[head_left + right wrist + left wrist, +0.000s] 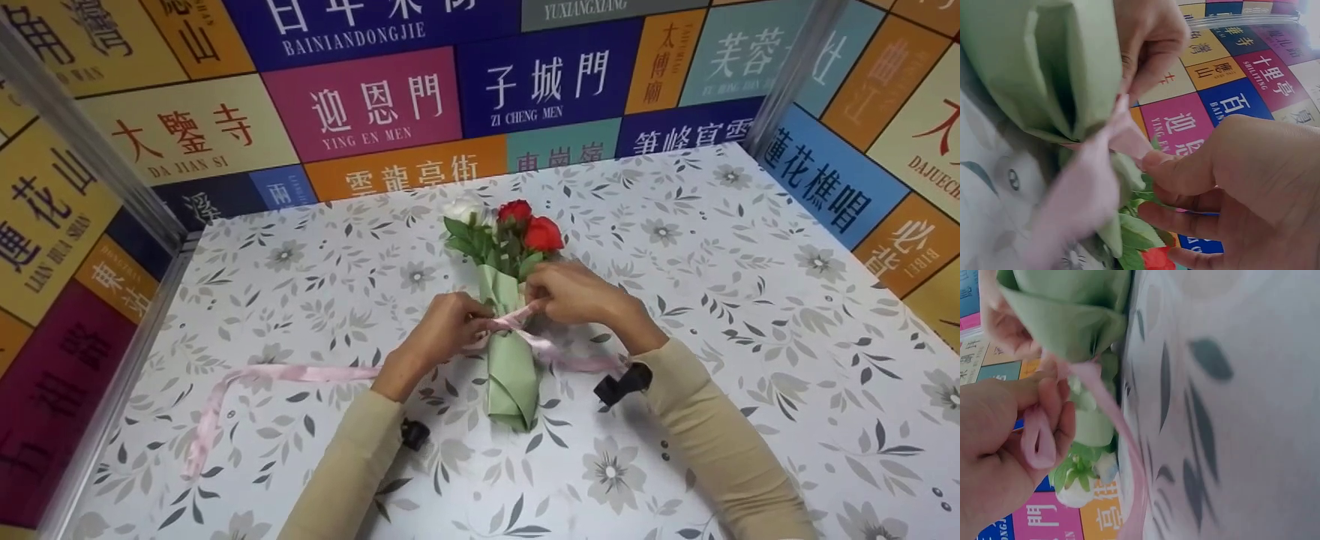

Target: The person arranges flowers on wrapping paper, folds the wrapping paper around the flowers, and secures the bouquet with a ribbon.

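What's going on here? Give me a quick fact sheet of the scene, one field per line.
Setting: a table with a grey floral cover, walled by colourful sign panels
Bouquet: two red roses and a white one in a green paper wrap, lying flat
Ribbon: pink ribbon crossing the wrap's narrow middle, one long tail trailing to the left
Left hand: pinches a folded loop of ribbon
Right hand: pinches the ribbon beside the wrap
Knot: not clearly finished
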### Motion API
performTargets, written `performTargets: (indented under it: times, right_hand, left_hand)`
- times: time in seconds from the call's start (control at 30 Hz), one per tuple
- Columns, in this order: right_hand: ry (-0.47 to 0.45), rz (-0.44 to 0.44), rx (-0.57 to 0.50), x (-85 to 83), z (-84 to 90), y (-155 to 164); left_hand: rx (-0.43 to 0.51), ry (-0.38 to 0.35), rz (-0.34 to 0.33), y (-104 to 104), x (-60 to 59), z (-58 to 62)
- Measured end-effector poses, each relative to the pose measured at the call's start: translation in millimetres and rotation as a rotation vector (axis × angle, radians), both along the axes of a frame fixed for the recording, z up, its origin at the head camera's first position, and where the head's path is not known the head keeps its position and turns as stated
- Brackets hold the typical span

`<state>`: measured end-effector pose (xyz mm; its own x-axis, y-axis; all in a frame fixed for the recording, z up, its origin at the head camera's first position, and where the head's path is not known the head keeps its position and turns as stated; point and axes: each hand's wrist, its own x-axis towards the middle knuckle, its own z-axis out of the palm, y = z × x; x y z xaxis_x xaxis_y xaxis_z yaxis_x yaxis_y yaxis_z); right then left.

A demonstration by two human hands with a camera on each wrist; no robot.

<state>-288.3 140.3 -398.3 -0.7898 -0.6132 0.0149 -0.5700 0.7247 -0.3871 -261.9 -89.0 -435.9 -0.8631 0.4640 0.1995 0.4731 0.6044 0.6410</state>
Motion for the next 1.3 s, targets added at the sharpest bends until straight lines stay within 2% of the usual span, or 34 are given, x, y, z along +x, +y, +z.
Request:
performTargets:
  times: [0.07, 0.17, 0.33, 0.5, 0.83, 1.07, 1.17, 1.3]
  right_hand:
    - [-0.009, 0.016, 0.015, 0.4, 3.9, 5]
    - [-0.039, 0.050, 0.053, -2.7, 6.2, 15]
    - [-0.153, 0.087, 0.143, -11.4, 1.6, 33]
    - [-0.225, 0.122, 0.196, -16.9, -8.0, 39]
    - [-0.225, 0.114, 0.238, -19.2, -21.0, 39]
    - [-0.219, 0.113, 0.260, -22.7, -27.5, 36]
    - [-0.229, 0.103, 0.273, -21.9, -29.4, 35]
    - [-0.283, 0.110, 0.277, -19.3, -28.0, 35]
  left_hand:
    - [-0.011, -0.042, -0.021, -5, 0.2, 2.4]
    - [-0.029, -0.066, -0.032, -12, 0.4, 3.8]
    - [-0.054, -0.036, -0.053, -17, -0.1, 1.0]
    - [-0.079, -0.052, -0.088, -19, -1.3, -2.1]
    - [-0.094, -0.076, -0.117, -22, -5.1, -6.3]
    - [-0.098, -0.060, -0.115, -28, -5.9, -9.9]
    - [-0.109, -0.080, -0.099, -28, -5.5, -10.6]
    - [-0.149, -0.156, -0.096, -23, -7.3, -9.7]
